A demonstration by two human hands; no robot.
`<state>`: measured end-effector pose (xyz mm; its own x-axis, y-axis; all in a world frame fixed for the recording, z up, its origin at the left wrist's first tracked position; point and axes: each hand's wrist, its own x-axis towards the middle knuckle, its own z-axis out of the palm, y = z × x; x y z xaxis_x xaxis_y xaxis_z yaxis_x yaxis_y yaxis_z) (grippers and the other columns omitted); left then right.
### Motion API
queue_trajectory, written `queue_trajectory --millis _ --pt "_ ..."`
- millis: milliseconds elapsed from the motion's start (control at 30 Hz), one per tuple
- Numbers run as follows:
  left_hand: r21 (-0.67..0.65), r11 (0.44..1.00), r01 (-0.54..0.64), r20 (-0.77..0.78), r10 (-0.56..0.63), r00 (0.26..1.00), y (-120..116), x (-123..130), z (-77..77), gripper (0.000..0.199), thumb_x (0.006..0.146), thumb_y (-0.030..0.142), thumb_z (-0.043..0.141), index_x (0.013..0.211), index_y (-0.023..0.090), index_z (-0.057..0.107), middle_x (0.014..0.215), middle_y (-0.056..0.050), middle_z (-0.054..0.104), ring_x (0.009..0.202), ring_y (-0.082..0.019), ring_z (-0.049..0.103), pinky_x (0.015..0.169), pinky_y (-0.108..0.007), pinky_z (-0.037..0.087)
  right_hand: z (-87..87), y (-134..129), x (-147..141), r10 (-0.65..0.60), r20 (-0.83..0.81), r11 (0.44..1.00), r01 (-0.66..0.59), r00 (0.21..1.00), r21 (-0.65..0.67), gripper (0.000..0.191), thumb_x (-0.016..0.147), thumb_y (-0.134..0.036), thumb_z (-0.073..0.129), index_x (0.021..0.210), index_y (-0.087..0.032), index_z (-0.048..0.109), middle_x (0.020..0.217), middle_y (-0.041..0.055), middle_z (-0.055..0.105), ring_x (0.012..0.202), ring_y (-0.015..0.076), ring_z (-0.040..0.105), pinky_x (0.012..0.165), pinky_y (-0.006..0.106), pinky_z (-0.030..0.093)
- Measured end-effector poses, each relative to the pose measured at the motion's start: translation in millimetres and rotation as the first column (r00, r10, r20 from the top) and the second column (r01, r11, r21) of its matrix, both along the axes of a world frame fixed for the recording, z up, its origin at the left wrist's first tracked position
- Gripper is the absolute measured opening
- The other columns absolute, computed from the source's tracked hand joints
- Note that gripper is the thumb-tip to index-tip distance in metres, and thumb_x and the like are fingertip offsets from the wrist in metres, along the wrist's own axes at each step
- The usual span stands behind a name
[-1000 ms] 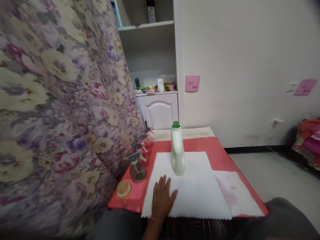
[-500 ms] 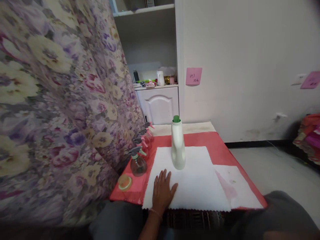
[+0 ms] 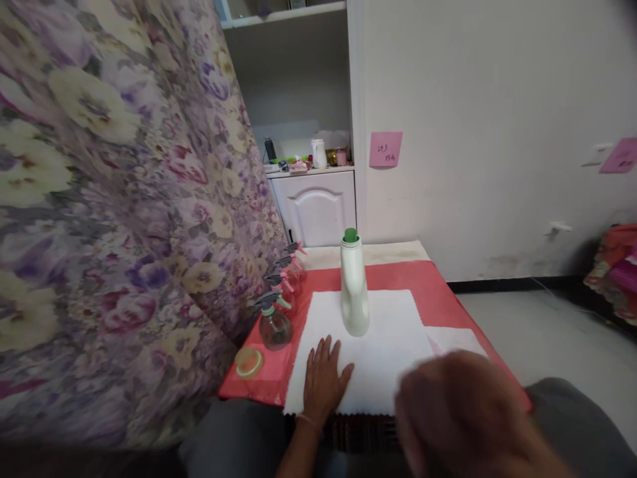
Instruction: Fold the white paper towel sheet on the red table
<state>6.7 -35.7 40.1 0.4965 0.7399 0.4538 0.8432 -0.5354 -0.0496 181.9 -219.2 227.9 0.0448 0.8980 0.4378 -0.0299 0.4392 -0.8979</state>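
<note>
My left hand (image 3: 323, 378) lies flat on a white cloth (image 3: 383, 372) with pinked edges, fingers stretched out and nothing held. Just beyond its fingertips a pale green plastic bottle (image 3: 355, 292) stands upright, uncapped, a green spout showing in its neck. My right hand (image 3: 458, 411) is raised near the camera at the lower right, apart from the bottle. Motion smears its fingers, so whether it holds anything is unclear. It covers much of a second white cloth (image 3: 455, 336).
Along the left edge of the red tablecloth (image 3: 432, 285) stand several spray bottles (image 3: 275, 328) and a round yellowish lid (image 3: 249, 362). A floral curtain (image 3: 124, 252) hangs close on the left. Behind the table is a white cabinet (image 3: 316, 206).
My right hand has come into view at the lower right, over the second cloth. My left hand and the bottle stay in place.
</note>
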Motion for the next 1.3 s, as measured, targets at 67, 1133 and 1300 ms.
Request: queue_trajectory --millis 67,1133,1300 --pt "0.007 1.0 -0.005 -0.01 0.005 1.0 -1.0 -0.5 0.5 0.053 0.092 0.048 0.041 0.138 0.02 0.048 0.146 -0.012 0.048 0.135 -0.028 0.044 0.109 -0.048 0.036 -7.6 32.0 -4.9 -0.009 0.03 1.0 0.01 0.999 -0.03 0.021 0.077 -0.03 0.066 0.073 -0.025 0.046 0.07 -0.0022 0.054 0.063 0.0139 0.052 0.055 0.025 0.044" --pt "-0.027 1.0 0.007 -0.058 -0.009 0.998 1.5 -42.1 0.8 0.062 0.091 0.056 0.041 0.145 0.026 0.035 0.151 -0.008 0.04 0.136 -0.03 0.04 0.107 -0.05 0.036 -174.0 91.4 -12.8 -0.223 0.772 0.931 0.365 0.596 -0.012 0.017 0.091 -0.02 0.038 0.097 -0.024 0.054 0.09 0.002 0.064 0.079 0.0193 0.067 0.07 0.031 0.052" --pt "-0.06 0.998 0.004 -0.065 -0.007 0.998 0.0 -45.3 0.1 0.06 0.091 0.055 0.041 0.144 0.026 0.038 0.15 -0.009 0.043 0.135 -0.03 0.042 0.106 -0.051 0.037 -170.1 92.2 -13.4 -0.229 0.776 0.928 0.374 0.587 -0.009 0.017 0.091 -0.019 0.038 0.097 -0.023 0.054 0.09 0.0025 0.064 0.079 0.019 0.067 0.07 0.031 0.05"
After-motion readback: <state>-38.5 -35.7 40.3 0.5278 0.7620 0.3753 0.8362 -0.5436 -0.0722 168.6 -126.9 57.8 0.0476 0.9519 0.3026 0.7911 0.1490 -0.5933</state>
